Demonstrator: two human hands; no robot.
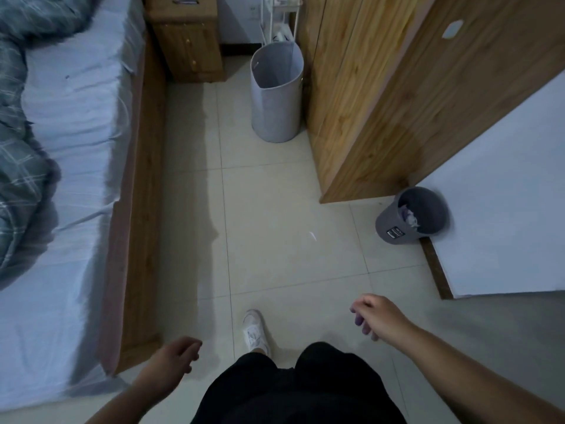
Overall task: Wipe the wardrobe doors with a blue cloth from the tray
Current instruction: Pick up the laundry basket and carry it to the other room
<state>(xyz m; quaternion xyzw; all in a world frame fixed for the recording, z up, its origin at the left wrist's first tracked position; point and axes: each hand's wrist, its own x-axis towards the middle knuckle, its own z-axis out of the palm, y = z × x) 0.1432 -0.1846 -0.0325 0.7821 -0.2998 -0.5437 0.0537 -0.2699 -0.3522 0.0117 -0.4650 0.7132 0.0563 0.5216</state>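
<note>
The left grip (177, 359), a bare hand, hangs low with its fingers loosely curled and holds nothing. The right grip (376, 316), the other bare hand, is held out a little further forward, fingers also slack and bent, with nothing in it. Between the 2, 1 white shoe (255, 328) is planted on the pale tiled floor (266, 228) above a pair of black shorts (290, 390). The wardrobe (458, 117) stands ahead and to the right, well apart from both hands. Its wooden doors (345, 87) are shut and face the aisle. A tall white hamper (276, 96) stands just beside the wardrobe's far end, and a wooden nightstand (186, 41) is near it against the back wall. A grey bin (412, 215) with crumpled paper inside leans at the wardrobe's near corner. The bed (70, 142) runs along the left, a plaid duvet (18, 166) bunched on it.
</note>
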